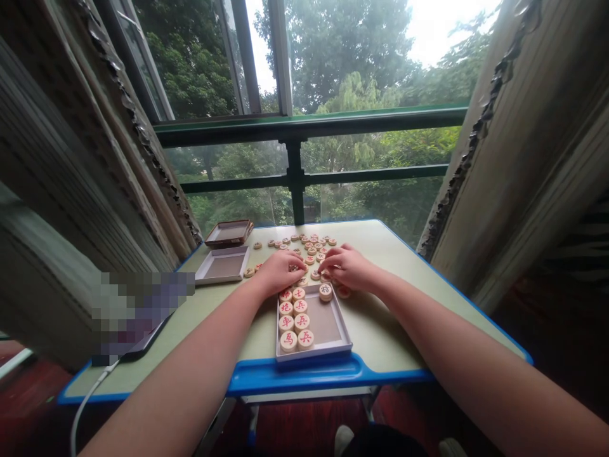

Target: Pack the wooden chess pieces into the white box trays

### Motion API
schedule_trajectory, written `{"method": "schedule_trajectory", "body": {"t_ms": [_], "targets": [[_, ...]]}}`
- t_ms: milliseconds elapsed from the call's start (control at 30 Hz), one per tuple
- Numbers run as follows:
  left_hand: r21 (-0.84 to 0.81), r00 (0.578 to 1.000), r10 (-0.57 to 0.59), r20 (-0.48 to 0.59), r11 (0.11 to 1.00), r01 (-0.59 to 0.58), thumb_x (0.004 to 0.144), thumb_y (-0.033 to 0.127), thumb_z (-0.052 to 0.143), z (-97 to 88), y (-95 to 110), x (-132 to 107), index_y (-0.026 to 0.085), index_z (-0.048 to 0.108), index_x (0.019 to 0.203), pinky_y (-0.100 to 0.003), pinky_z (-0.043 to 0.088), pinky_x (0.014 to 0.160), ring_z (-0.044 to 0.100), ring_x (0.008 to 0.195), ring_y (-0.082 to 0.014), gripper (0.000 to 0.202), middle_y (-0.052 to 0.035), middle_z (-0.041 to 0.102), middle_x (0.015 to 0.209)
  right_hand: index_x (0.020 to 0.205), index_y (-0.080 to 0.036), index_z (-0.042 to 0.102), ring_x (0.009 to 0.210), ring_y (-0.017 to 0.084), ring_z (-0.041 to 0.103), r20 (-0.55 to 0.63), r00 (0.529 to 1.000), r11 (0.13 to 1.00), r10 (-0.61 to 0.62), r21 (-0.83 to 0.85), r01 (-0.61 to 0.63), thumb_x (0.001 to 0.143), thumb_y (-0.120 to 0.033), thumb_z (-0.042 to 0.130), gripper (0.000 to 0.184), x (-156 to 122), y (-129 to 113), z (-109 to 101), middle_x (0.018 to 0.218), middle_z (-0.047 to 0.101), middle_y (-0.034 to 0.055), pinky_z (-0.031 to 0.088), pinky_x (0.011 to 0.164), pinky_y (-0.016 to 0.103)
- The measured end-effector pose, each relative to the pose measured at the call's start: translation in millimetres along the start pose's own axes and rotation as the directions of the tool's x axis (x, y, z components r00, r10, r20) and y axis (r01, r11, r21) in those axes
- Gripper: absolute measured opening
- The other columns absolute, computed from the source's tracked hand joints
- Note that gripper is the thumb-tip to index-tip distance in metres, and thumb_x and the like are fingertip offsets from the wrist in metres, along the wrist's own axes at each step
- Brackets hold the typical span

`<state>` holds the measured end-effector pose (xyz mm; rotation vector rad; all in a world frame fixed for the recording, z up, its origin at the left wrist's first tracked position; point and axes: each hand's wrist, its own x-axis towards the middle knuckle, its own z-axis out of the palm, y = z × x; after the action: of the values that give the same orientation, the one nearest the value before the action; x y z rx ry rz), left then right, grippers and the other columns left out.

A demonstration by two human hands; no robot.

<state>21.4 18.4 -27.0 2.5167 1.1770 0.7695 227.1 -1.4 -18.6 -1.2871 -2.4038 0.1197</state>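
My left hand [281,270] reaches over the loose Chinese chess pieces, its fingers and thumb closed around a Chinese chess piece [294,268]. My right hand [351,268] is opposite it, fingers bent and apart, with the fingertips down among the pieces close to a black-marked piece [315,275]. Just in front of both hands lies a shallow box tray [328,327]. Two columns of red-marked pieces [301,322] fill its left side. A black-marked piece [325,291] sits near its top right corner. The parts of the pieces under my fingers are hidden.
Several more pieces [310,251] are scattered toward the far edge of the table [399,324]. At the left stand another shallow tray [221,263] and a brown box part [229,232]. A blurred-out device [143,324] with a white cable [90,397] lies at the left edge.
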Motion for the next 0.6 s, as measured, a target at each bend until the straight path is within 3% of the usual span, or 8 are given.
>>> {"method": "schedule_trajectory", "body": {"t_ms": [100, 267, 433, 600], "targets": [[0.029, 1.000, 0.019, 0.013, 0.999, -0.019, 0.075, 0.028, 0.055, -0.1, -2, 0, 0.019, 0.072, 0.081, -0.030, 0.044, 0.088, 0.060, 0.091, -0.0192, 0.020, -0.0052, 0.068, 0.094, 0.090, -0.024, 0.072, 0.089, 0.020, 0.049, -0.037, 0.999, 1.000, -0.013, -0.026, 0.012, 0.077, -0.023, 0.054, 0.022, 0, 0, 1, 0.097, 0.063, 0.0053, 0.036, 0.083, 0.034], [0.121, 0.997, -0.082, 0.002, 0.989, 0.081, 0.077, 0.039, 0.055, 2.5, -7, 0, 0.019, 0.062, 0.112, -0.034, 0.041, 0.093, 0.054, 0.101, -0.0231, 0.041, -0.0092, 0.060, 0.110, 0.089, -0.024, 0.071, 0.088, 0.019, 0.051, -0.009, 0.998, 0.998, -0.066, -0.013, 0.066, 0.076, -0.025, 0.055, 0.020, 1, -2, 4, 0.097, 0.066, 0.0024, 0.035, 0.086, 0.035], [0.133, 0.992, -0.126, 0.022, 0.984, 0.122, 0.077, 0.034, 0.055, 5.8, -12, 1, 0.021, 0.068, 0.101, -0.035, 0.039, 0.095, 0.052, 0.103, -0.0233, 0.030, -0.0087, 0.057, 0.108, 0.080, -0.021, 0.070, 0.086, 0.018, 0.053, -0.028, 0.999, 1.000, -0.022, -0.010, 0.022, 0.073, -0.018, 0.055, 0.017, 2, 0, 3, 0.092, 0.068, 0.0011, 0.036, 0.086, 0.033], [0.118, 0.990, -0.141, 0.028, 0.984, 0.137, 0.077, 0.031, 0.055, 4.0, -8, -1, 0.025, 0.066, 0.103, -0.037, 0.036, 0.098, 0.048, 0.107, -0.0239, 0.029, -0.0071, 0.055, 0.107, 0.085, -0.022, 0.071, 0.086, 0.018, 0.053, -0.012, 1.000, 1.000, -0.018, -0.009, 0.018, 0.072, -0.014, 0.055, 0.022, 1, 2, 2, 0.097, 0.068, 0.0011, 0.036, 0.087, 0.033]]}}
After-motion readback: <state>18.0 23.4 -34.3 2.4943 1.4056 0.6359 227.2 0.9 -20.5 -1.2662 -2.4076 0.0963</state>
